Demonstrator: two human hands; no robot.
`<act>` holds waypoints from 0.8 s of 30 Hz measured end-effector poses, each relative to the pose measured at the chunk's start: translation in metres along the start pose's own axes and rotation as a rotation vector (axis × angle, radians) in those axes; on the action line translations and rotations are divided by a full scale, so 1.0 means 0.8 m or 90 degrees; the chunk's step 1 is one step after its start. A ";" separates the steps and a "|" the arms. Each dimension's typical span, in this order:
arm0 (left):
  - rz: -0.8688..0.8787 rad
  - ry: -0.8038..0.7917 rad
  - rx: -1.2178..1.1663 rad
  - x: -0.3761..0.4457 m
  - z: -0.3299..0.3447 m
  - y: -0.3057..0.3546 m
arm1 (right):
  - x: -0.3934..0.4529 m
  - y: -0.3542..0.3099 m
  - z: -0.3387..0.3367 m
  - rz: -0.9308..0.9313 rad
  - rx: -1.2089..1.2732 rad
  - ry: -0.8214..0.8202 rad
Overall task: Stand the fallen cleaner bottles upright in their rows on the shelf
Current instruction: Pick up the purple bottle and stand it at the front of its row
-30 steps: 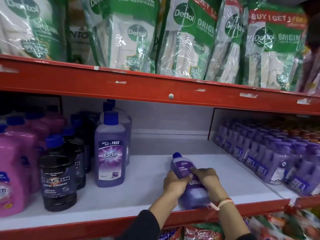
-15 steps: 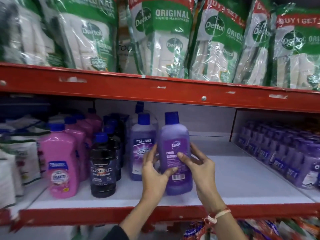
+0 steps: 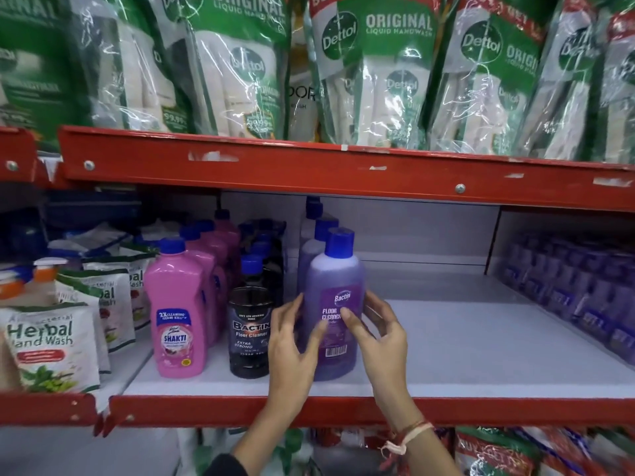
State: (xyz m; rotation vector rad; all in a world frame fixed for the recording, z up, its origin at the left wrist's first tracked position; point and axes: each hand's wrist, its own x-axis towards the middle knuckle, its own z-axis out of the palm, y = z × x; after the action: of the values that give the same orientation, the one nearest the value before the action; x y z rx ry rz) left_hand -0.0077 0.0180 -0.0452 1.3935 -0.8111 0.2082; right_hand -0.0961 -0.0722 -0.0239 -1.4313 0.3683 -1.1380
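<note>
Purple bottle (image 3: 335, 304) shifted left, fronting purple row (image 3: 322, 225), upright; L hand (image 3: 292, 352) fingers spread, R hand (image 3: 381, 338) pinching it; likely heavy, slick: grip mid-body.

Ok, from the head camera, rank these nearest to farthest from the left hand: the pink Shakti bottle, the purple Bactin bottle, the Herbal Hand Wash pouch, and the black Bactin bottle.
From the left hand:
1. Purple Bactin bottle, touching its thumb, right side.
2. Black Bactin bottle, just left.
3. Pink Shakti bottle, further left.
4. Herbal Hand Wash pouch, far left.
</note>
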 end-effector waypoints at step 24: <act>-0.019 -0.095 0.061 -0.018 -0.001 0.005 | 0.007 0.010 -0.008 -0.007 -0.073 -0.152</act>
State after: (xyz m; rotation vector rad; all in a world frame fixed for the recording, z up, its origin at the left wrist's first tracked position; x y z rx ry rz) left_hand -0.0203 0.0246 -0.0507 1.5236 -0.9130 0.1227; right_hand -0.0956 -0.0821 -0.0301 -1.6527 0.2604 -0.9537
